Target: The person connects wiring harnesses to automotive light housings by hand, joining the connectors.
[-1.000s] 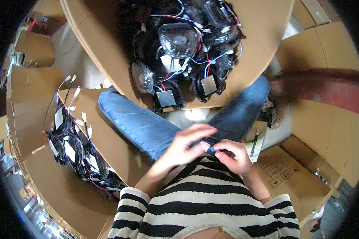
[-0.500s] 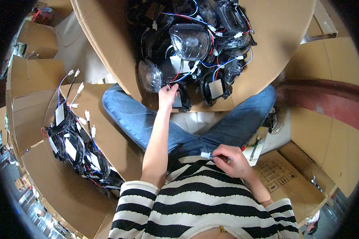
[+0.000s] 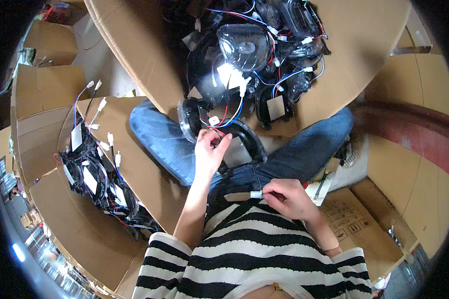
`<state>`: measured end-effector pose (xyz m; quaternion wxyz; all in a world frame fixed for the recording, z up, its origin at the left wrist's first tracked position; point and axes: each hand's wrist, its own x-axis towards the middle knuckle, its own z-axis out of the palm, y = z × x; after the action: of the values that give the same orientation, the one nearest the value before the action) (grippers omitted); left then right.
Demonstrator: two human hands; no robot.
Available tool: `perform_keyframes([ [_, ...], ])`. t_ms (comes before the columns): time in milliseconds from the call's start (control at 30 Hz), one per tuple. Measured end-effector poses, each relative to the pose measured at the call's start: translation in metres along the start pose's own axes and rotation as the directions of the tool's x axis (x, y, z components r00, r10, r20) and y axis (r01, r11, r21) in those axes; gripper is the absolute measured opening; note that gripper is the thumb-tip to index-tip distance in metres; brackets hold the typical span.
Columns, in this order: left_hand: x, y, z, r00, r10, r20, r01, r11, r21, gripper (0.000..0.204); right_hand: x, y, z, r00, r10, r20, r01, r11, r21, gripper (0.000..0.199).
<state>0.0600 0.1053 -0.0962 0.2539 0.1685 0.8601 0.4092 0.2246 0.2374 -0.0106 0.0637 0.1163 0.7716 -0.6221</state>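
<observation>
My left hand (image 3: 210, 152) is closed in a pinch on the red and blue wires of a headlamp (image 3: 254, 137). This lamp has a black housing, a clear lens and a pale label, and hangs tilted over my lap at the near edge of a cardboard box. A white plug (image 3: 214, 120) sits on its wires just beyond my fingers. Close to my waist, my right hand (image 3: 288, 198) pinches the wire end of a white connector (image 3: 256, 194); the rest of that wire is hidden in the hand.
The big cardboard box (image 3: 356, 55) ahead holds several clear-lensed lamps (image 3: 244, 47) with tangled wires. At left, another box (image 3: 134, 149) holds black lamps (image 3: 92, 174) with upright plugs. A printed carton (image 3: 354, 219) lies at right. A bright glow falls on a label in the big box.
My left hand has drawn the headlamp by its wires out of the pile toward my lap. My right hand keeps the connector at my waist. A bright glow has appeared among the lamps.
</observation>
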Motion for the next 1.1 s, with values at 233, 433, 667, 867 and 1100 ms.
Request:
perform_keyframes([
  [233, -0.033, 0.049, -0.025, 0.998, 0.012, -0.054, -0.042, 0.808, -0.588, 0.008, -0.004, 0.004, -0.002, 0.999, 0.007, -0.04, -0.005, 0.998, 0.055, 0.008],
  [433, -0.015, 0.03, -0.018, 0.974, -0.03, 0.223, 0.156, 0.805, -0.572, 0.015, -0.003, 0.008, -0.005, 0.999, 0.01, -0.03, -0.008, 0.998, 0.069, 0.007],
  [667, -0.015, 0.063, -0.034, 0.975, 0.141, 0.17, -0.035, 0.861, -0.508, 0.021, -0.016, 0.01, -0.01, 0.994, 0.018, -0.112, -0.006, 0.994, 0.11, 0.007],
  [867, -0.018, 0.085, -0.046, 0.932, 0.158, 0.325, -0.013, 0.913, -0.407, 0.026, -0.017, -0.014, -0.022, 0.982, 0.053, -0.182, -0.031, 0.992, 0.119, 0.007],
  [1100, -0.006, 0.076, -0.034, 0.766, 0.54, 0.347, -0.396, 0.823, -0.406, 0.024, -0.008, -0.024, -0.037, 0.966, 0.013, -0.26, 0.037, 0.982, 0.187, 0.006],
])
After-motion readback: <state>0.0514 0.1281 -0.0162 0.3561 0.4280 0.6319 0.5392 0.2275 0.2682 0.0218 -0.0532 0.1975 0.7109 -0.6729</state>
